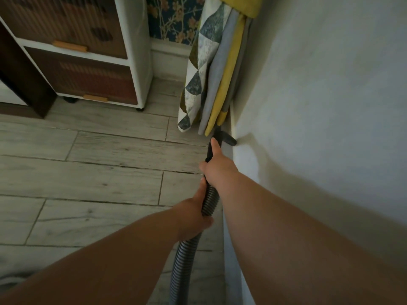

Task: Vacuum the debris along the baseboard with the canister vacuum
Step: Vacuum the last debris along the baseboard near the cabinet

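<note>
Head view: the vacuum hose [182, 271] is held by both hands close to the wall on the right. The right hand [217, 167] is wrapped round the black handle tube [211, 153] at the front end of the hose, with one digit laid straight along the tube toward the tip. Just behind that grip, the left hand [193, 216] is clenched round the ribbed grey part of the hose, with the thumb lying across it. From under the left hand the hose runs back and down, out of the lower edge of the picture.

Just ahead of the right hand's grip, the black nozzle [230, 141] is turned off to the right. Its end is set against or very near the foot of the wall [319, 106]; whether contact is made cannot be told. The baseboard [230, 249] is seen as a pale strip running beneath the right forearm, to the right of both grips, and on past the nozzle.

Directly beyond the nozzle a bunched curtain [211, 73] in yellow, grey and a triangle print is hung, its hem just above the floor [99, 183] of pale wood-look planks. Well ahead and to the left of the grips, a white cabinet [136, 51] with brown drawers is stood on the floor.
</note>
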`<state>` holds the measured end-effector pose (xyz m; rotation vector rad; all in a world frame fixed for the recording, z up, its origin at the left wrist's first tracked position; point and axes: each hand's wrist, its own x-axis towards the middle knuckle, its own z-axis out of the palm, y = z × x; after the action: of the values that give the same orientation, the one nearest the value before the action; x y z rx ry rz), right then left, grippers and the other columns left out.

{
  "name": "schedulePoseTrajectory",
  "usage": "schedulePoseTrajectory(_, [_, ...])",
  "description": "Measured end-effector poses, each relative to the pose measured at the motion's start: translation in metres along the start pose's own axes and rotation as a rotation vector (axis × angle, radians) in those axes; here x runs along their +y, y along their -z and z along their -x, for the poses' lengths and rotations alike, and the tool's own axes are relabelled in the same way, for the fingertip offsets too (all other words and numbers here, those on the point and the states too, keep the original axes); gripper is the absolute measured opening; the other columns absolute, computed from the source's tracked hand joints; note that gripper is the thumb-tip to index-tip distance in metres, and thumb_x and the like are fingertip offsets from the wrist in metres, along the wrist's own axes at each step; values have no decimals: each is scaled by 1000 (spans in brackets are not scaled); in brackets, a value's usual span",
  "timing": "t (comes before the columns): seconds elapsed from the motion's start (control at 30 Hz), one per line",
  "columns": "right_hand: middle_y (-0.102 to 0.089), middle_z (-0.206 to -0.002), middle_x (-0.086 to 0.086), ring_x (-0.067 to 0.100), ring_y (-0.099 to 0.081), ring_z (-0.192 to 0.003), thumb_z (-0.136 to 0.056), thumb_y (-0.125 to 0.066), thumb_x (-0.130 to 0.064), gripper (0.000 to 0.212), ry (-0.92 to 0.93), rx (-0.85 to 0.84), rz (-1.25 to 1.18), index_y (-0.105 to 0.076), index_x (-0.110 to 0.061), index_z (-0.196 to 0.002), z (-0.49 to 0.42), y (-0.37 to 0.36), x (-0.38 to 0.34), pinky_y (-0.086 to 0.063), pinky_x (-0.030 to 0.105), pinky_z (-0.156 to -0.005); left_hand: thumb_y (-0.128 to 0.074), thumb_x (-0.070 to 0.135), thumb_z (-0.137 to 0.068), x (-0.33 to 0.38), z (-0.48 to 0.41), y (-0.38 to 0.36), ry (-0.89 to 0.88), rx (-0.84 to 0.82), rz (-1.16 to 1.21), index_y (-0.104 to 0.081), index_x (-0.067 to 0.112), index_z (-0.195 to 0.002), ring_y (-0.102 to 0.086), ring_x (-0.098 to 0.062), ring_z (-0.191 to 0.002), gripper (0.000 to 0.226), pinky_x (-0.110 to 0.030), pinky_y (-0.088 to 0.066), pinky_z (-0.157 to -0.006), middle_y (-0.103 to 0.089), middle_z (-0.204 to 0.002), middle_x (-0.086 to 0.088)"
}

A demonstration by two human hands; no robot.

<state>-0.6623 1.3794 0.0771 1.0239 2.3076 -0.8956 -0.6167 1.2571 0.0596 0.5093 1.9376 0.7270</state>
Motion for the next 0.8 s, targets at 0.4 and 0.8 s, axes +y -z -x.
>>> schedulePoseTrajectory(0.4, [-56, -129, 19, 34, -60, -106, -99, -46, -27, 81, -127, -35, -73, 12, -43, -152, 105, -48, 23, -50, 45, -94, -59, 28, -92, -35, 102, -24, -17, -161, -77, 29, 39, -142, -60, -14, -100, 103, -22, -49, -83, -57, -126, -5])
schedulePoseTrajectory(0.8, [-58, -120, 17, 26, -53, -84, -98, -46, -25, 80, -190, 8, -135, 10, -40, -154, 233, -122, 88, -45, 36, -77, -53, 27, -95, -83, 215, -106, -90, -284, -230, 33, 33, -142, -61, -19, -103, 98, -25, -50, -90, -60, -123, -10])
